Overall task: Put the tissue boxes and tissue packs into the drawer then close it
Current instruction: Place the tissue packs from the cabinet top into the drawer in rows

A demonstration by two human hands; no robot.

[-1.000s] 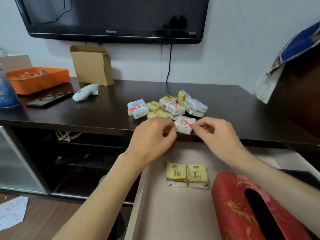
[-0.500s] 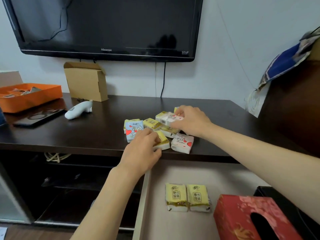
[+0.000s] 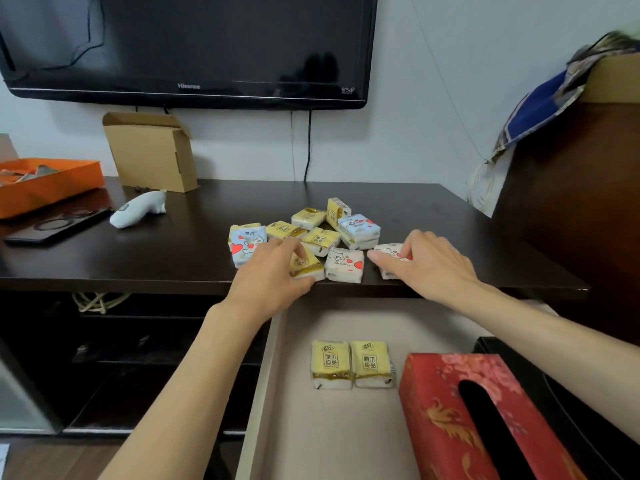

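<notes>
I see a cluster of small tissue packs point(image 3: 311, 233) on the dark cabinet top point(image 3: 173, 258), near its front edge. My left hand point(image 3: 273, 271) is curled over a yellow pack point(image 3: 306, 266), fingers closed on it. My right hand point(image 3: 429, 263) lies palm down, gripping a white pack with red hearts point(image 3: 389, 252). Below, the open drawer point(image 3: 346, 427) holds two yellow packs point(image 3: 351, 363) printed with Chinese characters, side by side, and a red tissue box point(image 3: 460, 417) to their right. The television point(image 3: 187, 46) on the wall reads "Hisense".
</notes>
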